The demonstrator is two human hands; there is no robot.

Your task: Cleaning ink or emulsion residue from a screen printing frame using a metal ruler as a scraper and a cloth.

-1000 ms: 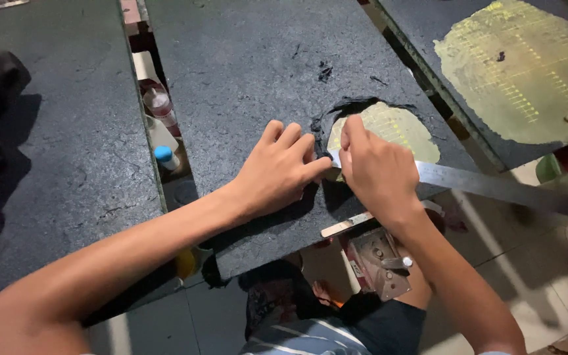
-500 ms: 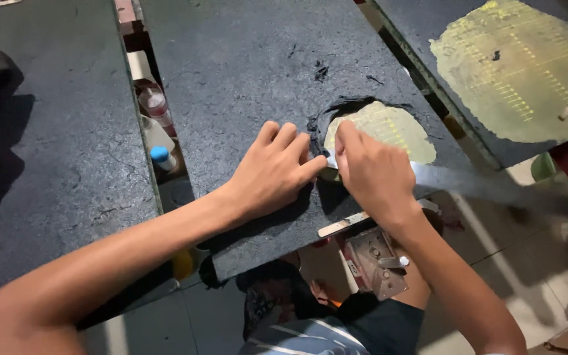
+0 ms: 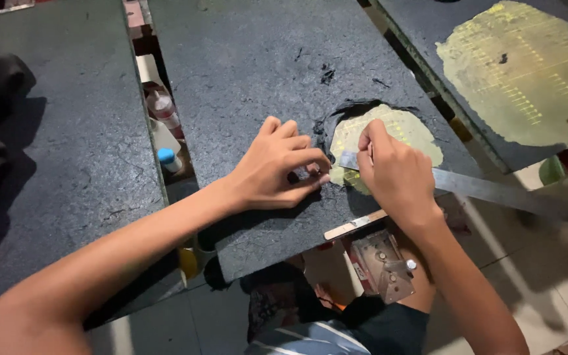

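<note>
Slab: your dark, rough, matte grey slab (image 3: 244, 59) fills the frame centre; its black coating is scraped away to a yellow-green oval patch (image 3: 396, 131) right of centre.
Blade: a long flat metal strip (image 3: 494, 190), tip on the patch edge, runs off to the right.
Right hand (image 3: 396, 174): you clench it around the blade.
Left hand (image 3: 277, 167): fingertips pinch black coating beside the patch.
Gap, left of slab: white bottles (image 3: 165, 131), contents not visible.

Dim warm light, soft shadows left, blurred right edge
</note>
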